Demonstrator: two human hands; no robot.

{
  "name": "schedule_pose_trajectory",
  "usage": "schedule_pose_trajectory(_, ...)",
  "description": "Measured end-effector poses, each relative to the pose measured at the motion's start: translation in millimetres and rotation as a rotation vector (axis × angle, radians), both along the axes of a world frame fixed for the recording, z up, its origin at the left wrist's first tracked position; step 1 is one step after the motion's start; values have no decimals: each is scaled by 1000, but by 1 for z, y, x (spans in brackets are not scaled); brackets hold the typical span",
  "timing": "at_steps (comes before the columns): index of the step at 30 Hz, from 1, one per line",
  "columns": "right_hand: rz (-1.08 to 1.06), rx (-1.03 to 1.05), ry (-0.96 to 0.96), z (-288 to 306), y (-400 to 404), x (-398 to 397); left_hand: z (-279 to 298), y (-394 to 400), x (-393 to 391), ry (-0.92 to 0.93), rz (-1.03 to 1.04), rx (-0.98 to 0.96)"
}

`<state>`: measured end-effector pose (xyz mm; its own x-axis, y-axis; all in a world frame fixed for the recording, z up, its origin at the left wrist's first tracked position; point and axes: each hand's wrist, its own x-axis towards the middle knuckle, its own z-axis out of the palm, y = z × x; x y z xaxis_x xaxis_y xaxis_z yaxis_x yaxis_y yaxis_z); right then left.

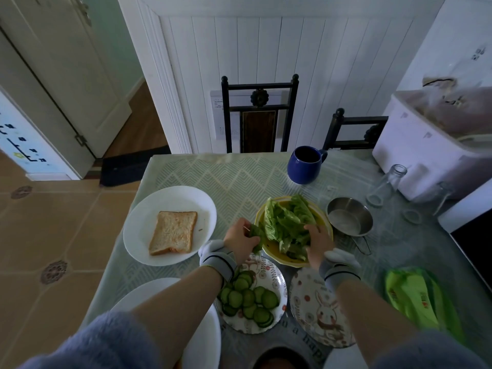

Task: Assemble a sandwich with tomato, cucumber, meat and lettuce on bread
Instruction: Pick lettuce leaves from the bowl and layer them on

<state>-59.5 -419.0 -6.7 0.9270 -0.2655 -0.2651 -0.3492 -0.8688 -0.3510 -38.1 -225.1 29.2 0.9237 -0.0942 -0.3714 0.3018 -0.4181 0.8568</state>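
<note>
On the pale green patterned table [213, 171], the white round plate [138, 235] near its left edge carries one toasted bread slice [173, 233]. In the yellow bowl [279, 258] mid-table, the left hand [241, 239] pinches a green lettuce leaf [257, 235]; the right hand [318, 242] rests curled on the heap. Best to peel gently, steadying the rest.

The left forearm [183, 291] covers the near-left part of the cucumber plate [269, 270] and some of the cucumber slices [250, 299]. It also hides much of the white plate [205, 339] at the bottom edge, so its contents cannot be told. The right forearm [372, 315] crosses the rabbit-print plate [314, 315], hiding its right side. The right hand [318, 242] masks the lettuce [285, 222] beneath its palm. A dark round object [279, 359] is cut off by the bottom edge. The print on the green bag [415, 296] is too blurred to read. The white box [436, 145] runs off the right edge.
</note>
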Motion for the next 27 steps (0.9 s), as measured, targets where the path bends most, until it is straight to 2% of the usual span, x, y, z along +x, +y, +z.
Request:
schedule_pose_trajectory(2,-71,26,-65,0,-2,-4,2,-2,-1,-12,10,-14)
schedule_pose_trajectory(6,-152,114,-16,-3,2,-9,1,0,-2,-71,-10,27)
schedule_pose_trajectory(8,-136,102,-21,-5,4,-11,3,0,-4,-91,-50,42)
schedule_pose_trajectory(12,-69,-68,-139,0,11,-10,3,-1,-5,-64,-79,90)
schedule_pose_trajectory(14,-21,-42,-174,5,18,-1,2,-1,-5,-61,-72,110)
schedule_pose_trajectory(17,98,39,-60,8,27,20,0,3,-4,-53,-84,116)
schedule_pose_trajectory(19,132,-41,58,7,27,31,2,7,-4,-61,-99,114)
schedule_pose_trajectory(21,124,-79,84,9,24,41,5,13,-3,-72,-92,103)
schedule_pose_trajectory(23,63,-1,5,21,24,45,7,20,-1,-65,-76,93)
schedule_pose_trajectory(27,-109,357,-183,45,18,44,4,23,5,0,-2,36)
